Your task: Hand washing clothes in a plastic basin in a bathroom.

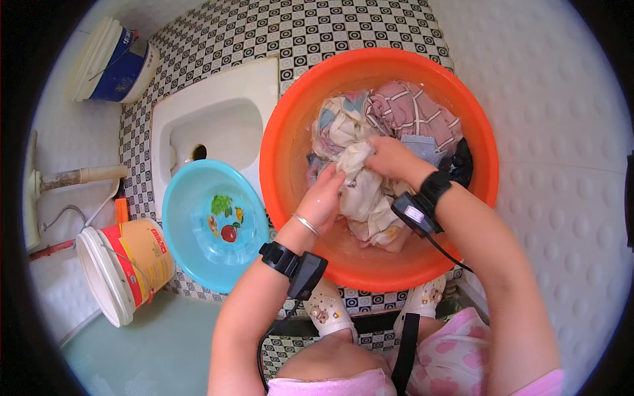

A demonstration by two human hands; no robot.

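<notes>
1. Here's the left hand (320, 200), fingers curled in and closed on the near-left side of a wet white cloth (356, 161).
2. And the right hand (394, 160), just across from it, knuckles up, fingers bent tight on the cloth's upper edge; both hands grip it together.
3. That white cloth sits mid-pile in the orange basin (483, 119), bunched, water all round.
4. Behind it, a pink checked garment (415, 111); beside the right wrist, a pale blue-grey cloth (422, 146) and a black cloth (461, 165).
5. Up the arms now: a black strapped device (306, 274) on the left, another (417, 210) on the right.
6. Out left, a light-blue basin (188, 254) overlaps the squat toilet (264, 86) in view.
7. Farther left, a red-and-yellow bucket (142, 254); above, a blue-and-white bucket (122, 69).
</notes>
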